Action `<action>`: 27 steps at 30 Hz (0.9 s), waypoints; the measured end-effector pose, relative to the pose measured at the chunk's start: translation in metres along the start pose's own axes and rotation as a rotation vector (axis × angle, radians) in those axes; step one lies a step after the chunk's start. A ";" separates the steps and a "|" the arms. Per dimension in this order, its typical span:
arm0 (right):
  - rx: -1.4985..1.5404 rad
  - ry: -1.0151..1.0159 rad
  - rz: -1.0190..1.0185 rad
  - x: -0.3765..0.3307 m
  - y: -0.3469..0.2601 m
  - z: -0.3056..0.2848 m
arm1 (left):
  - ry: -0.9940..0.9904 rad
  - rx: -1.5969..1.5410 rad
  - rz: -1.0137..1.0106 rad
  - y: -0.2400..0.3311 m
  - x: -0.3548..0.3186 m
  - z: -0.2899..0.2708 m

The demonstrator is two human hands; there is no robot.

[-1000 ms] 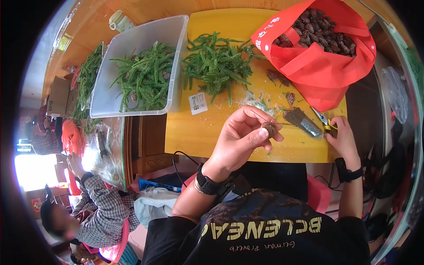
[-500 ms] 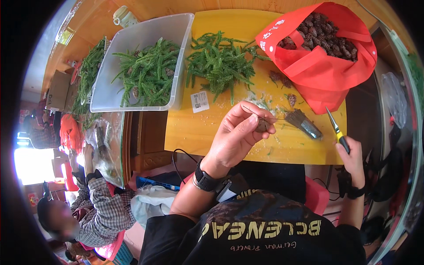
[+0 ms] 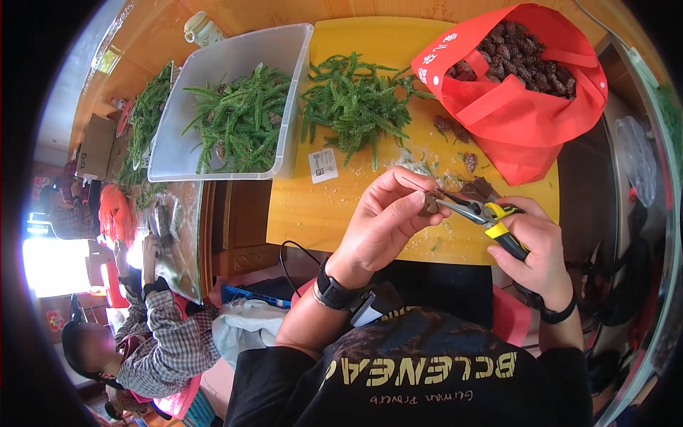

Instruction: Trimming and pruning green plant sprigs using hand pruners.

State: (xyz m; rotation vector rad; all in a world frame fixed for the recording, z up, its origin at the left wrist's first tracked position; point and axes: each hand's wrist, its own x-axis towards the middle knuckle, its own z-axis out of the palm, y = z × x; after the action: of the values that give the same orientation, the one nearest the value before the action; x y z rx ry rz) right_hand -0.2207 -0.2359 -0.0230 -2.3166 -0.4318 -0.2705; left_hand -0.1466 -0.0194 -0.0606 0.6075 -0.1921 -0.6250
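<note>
Pinched between the thumb and fingers of my left hand [image 3: 380,228] is a small brown pine cone [image 3: 429,206], with thin wire at it. My right hand [image 3: 535,249] grips yellow-and-black handled pliers [image 3: 506,238] from the right. The pliers' jaws reach the cone beside my left fingertips; whether they bite on the wire I cannot tell. Behind the pliers, a bundle of thin brown wires [image 3: 479,189] lies on the table, partly covered. Loose pine cones [image 3: 470,162] lie just beyond it.
A pile of green artificial sprigs [image 3: 356,103] lies on the yellow table [image 3: 306,213]. Left of it stands a clear plastic bin [image 3: 174,135] with sprigs and cones. At the far right sits a red bag [image 3: 512,135] full of pine cones. Another person [image 3: 167,334] works at the left.
My right hand has swung in from the right and brought the pliers up to the pine cone. The left hand stays nearly in place, still pinching the cone.
</note>
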 end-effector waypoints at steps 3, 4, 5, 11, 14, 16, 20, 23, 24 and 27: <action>-0.013 0.006 -0.008 0.002 -0.001 0.001 | 0.000 0.013 -0.005 0.000 -0.001 0.000; -0.020 0.011 -0.002 0.002 -0.001 0.001 | -0.029 -0.012 -0.008 0.000 0.000 -0.002; -0.020 0.011 -0.003 0.002 -0.001 0.001 | -0.059 -0.037 -0.010 0.000 0.000 -0.004; -0.037 0.022 -0.001 0.001 0.001 0.003 | -0.041 0.007 -0.009 0.001 0.001 -0.004; -0.003 0.021 -0.010 0.002 0.001 0.004 | -0.026 0.005 -0.030 0.001 0.001 -0.002; -0.009 0.042 0.008 0.001 -0.001 0.007 | -0.030 0.028 -0.020 0.000 0.000 -0.004; 0.002 0.038 0.000 -0.001 0.003 0.008 | -0.018 0.072 -0.035 0.001 0.000 -0.004; 0.007 0.050 -0.017 -0.003 0.005 0.011 | -0.027 0.067 -0.011 0.000 0.001 -0.003; -0.017 0.063 -0.019 -0.003 0.005 0.013 | -0.028 0.068 -0.011 0.000 0.001 -0.003; -0.036 0.093 -0.013 -0.005 0.004 0.016 | -0.008 0.078 0.004 -0.001 0.002 -0.001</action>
State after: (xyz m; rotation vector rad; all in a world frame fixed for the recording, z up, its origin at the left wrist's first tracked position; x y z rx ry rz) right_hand -0.2226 -0.2275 -0.0383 -2.3267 -0.3986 -0.3934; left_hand -0.1450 -0.0206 -0.0623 0.6796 -0.2263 -0.6180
